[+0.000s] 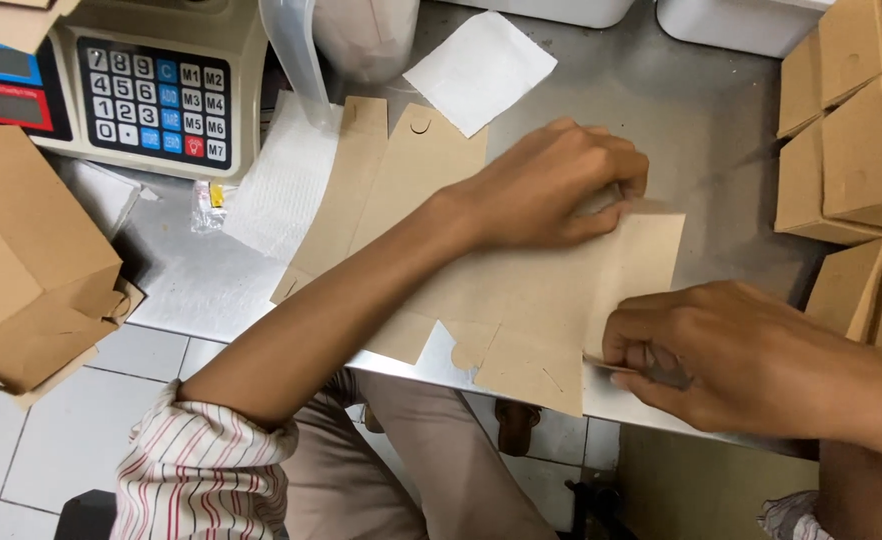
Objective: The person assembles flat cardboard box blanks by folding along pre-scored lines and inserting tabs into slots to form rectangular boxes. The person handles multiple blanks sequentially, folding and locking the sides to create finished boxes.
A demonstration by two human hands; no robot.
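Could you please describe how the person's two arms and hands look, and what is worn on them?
Both hands, the left hand and the right hand, are bare, with no gloves, rings or watch visible. The left sleeve is white with thin red and dark stripes, pushed up above the elbow. Both forearms are uncovered.

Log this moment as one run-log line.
left hand: pressing flat cardboard blank | right hand: pinching blank's right edge | surface: steel table | nearby: scale, folded boxes
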